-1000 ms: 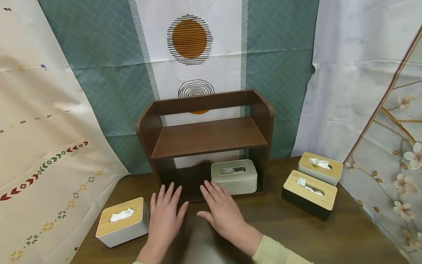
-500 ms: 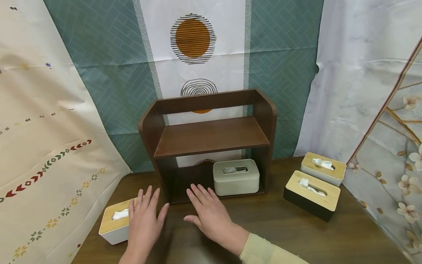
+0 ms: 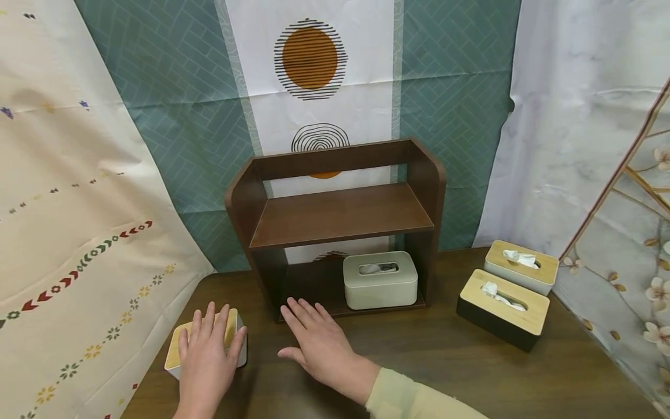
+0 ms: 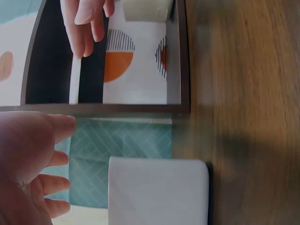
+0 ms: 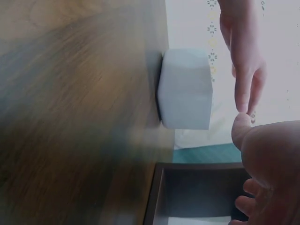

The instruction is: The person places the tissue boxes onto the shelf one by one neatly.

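Note:
My left hand (image 3: 209, 355) hovers over a white tissue box (image 3: 238, 340) with a wooden lid, covering much of that lid in the head view. Its fingers are straight and spread, and the left wrist view has the box (image 4: 159, 192) apart from the hand. My right hand (image 3: 321, 346), fingers extended and palm down, hangs in front of the brown shelf (image 3: 340, 215) and holds nothing. Inside the shelf's lower compartment, on the right, sits a grey-green tissue box (image 3: 381, 291) with an oval slot.
At the right stand a black tissue box (image 3: 499, 320) with a wooden lid and, behind it, a white one (image 3: 523, 270), also wooden-lidded. The wooden table (image 3: 419, 361) ends near the hanging cloths at left, back and right.
My left hand has moved left, from beside the white tissue box to above it. My right hand has shifted left, away from the grey-green box. The camera view has turned slightly left.

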Demonstrator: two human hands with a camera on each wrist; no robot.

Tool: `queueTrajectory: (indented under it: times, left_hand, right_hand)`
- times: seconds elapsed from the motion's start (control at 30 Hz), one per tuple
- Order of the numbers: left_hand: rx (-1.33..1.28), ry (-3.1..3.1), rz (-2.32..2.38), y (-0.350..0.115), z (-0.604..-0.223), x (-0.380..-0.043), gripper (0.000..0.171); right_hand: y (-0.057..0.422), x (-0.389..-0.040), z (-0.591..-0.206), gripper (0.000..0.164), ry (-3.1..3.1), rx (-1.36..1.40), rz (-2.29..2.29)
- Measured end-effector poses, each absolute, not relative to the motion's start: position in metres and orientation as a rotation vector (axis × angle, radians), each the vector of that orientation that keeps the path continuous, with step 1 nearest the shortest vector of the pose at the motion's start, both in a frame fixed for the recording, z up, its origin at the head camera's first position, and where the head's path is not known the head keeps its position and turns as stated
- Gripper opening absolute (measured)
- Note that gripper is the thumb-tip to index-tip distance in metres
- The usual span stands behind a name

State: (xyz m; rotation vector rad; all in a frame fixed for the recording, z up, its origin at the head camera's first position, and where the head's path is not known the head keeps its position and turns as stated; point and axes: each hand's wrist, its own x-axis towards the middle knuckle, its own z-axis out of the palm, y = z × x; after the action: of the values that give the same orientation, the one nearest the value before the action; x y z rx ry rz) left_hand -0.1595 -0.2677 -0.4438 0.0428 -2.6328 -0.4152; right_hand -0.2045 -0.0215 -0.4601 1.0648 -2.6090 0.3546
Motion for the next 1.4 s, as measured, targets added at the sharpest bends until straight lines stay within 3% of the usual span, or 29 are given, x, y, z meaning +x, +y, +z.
queueTrajectory:
  times: [0.73,1.4]
  left_hand:
    - [0.315,-2.679,-0.467,-0.322,-0.449,-0.143,0.068]
    - [0.462,-2.866,-0.594,-0.354,-0.469,-0.146,0.084]
  right_hand:
    - [-0.070,-0.198,-0.463,0.081,-2.625,1.151,0.342]
    - [-0.102,-0.192,-0.477,0.083,-2.671,1.174,0.255]
